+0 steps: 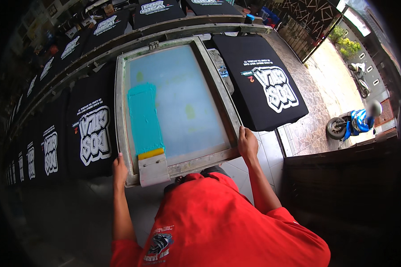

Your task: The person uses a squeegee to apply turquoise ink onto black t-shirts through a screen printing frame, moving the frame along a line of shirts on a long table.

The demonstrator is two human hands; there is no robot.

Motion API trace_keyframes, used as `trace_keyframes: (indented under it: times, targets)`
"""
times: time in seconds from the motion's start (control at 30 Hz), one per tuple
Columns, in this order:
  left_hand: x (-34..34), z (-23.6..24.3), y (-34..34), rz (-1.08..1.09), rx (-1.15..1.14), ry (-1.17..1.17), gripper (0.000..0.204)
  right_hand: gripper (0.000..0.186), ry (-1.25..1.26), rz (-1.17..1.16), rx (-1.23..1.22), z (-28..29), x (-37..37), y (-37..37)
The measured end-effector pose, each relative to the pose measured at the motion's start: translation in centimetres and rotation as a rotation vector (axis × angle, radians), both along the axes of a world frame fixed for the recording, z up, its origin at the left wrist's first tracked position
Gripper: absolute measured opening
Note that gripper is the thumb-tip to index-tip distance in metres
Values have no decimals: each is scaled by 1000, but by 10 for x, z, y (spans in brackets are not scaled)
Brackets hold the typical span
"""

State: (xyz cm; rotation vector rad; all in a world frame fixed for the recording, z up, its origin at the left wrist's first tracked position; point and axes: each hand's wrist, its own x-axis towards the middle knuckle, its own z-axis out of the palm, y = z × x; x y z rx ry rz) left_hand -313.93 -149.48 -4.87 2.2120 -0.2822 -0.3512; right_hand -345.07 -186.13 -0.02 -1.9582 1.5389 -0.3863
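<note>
Both hands are on the near rail of the printing screen frame [176, 107], 1 at each corner. Left hand [119, 170] grips the near-left corner, fingers wrapped over the outer edge. Right hand [247, 143] grips the near-right corner, fingers curled over the rail, thumb side toward the mesh. That wide 2-corner hold prob. keeps the frame level & square, w/ no twist while it sits or shifts.

The frame lies flat, long way out from the person, its far end against the long rails [178, 33] that run across the bench; a small bracket at the far edge seems to register it there. What's under the mesh can't be seen.

The squeegee [152, 167] rests inside the frame at the near-left, blade on the mesh, wooden handle leaning over the near rail, so it is parked w/o a hand on it. A teal ink band [143, 116] runs up the left side of the mesh above it; the rest of the mesh is pale blue, nearly bare.

Black shirts w/ white graphic prints lie on pallets either side: 1 just left [93, 133], 1 just right [265, 86], more in a row to the far left & beyond the rails.

Far right, outside on paving, someone sits on a blue scooter [354, 122], well apart from the work.
</note>
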Motion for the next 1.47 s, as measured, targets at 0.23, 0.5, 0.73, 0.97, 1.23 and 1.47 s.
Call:
trace_keyframes:
  times: [0.23, 0.5, 0.73, 0.97, 1.23, 1.47]
  targets:
    - [20, 3, -6, -39, 55, -27, 59, 51, 28, -40, -48, 0, 23, 5]
    - [29, 9, -25, -85, 29, 12, 58, 56, 44, -66, -68, 8, 33, -7]
    - [18, 9, -48, -102, 66, -44, 55, 56, 30, -98, -99, 7, 25, -26]
    - [13, 0, -63, -76, 123, -1, 56, 56, 38, -86, -133, 6, 21, -39]
    - [3, -8, -69, -21, 155, -57, 55, 51, -7, -80, -127, -21, 24, -40]
    - [4, -26, -66, 12, 140, -54, 55, 57, 51, 31, -155, -36, 25, -38]
